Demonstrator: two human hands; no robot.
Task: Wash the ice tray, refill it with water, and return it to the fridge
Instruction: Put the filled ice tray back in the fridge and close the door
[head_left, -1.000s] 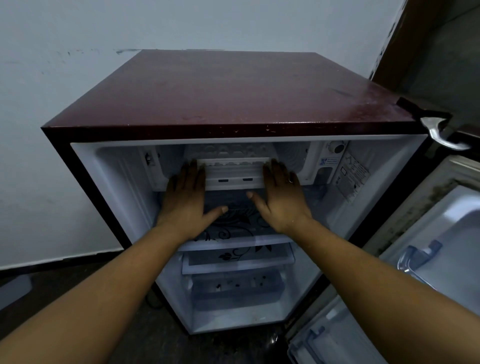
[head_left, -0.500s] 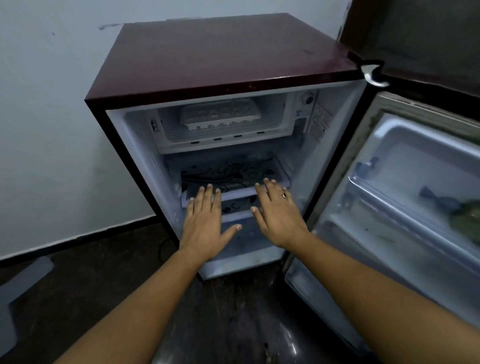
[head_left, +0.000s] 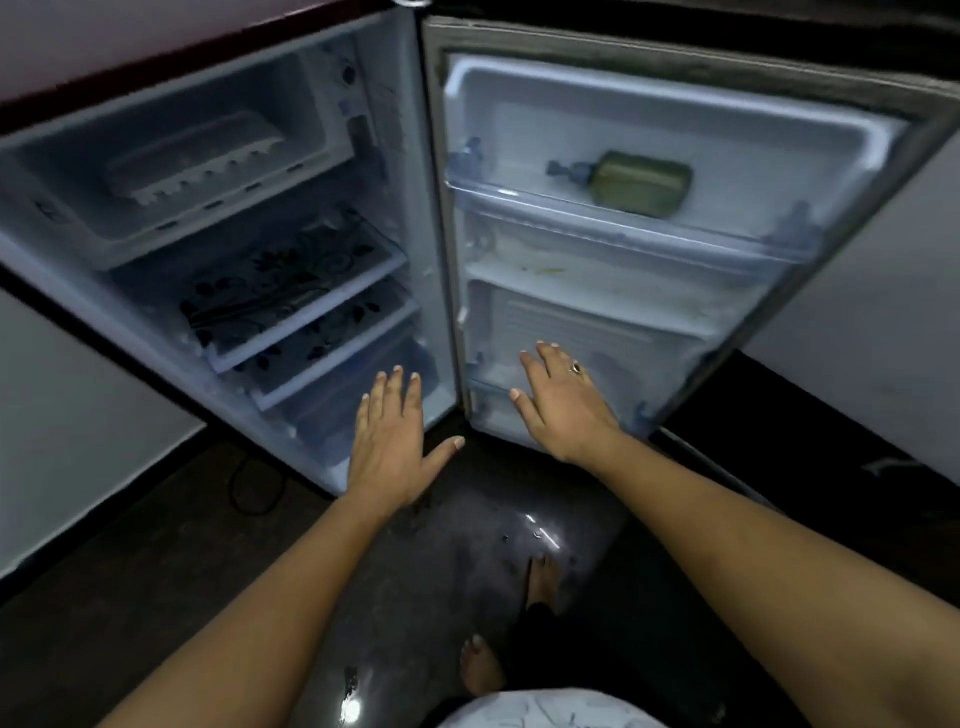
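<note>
Ice tray (head_left: 195, 156) sits in freezer compartment (head_left: 317, 98), top left of open fridge (head_left: 410, 218). Left grip (head_left: 392, 441): fingers straight, empty, near fridge bottom. Right grip (head_left: 563, 405): fingers spread, empty, by lower door shelf (head_left: 491, 387); contact unclear. Green bottle (head_left: 641, 183) lies in upper door shelf (head_left: 623, 221).

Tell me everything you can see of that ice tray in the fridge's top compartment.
The ice tray is a long, pale rectangular tray, plastic by the look, with a row of rounded cups showing along its near edge. It lies alone on the floor of the freezer compartment, long side toward the opening. Nothing else touches it. Its contents are too blurred to tell.
</note>
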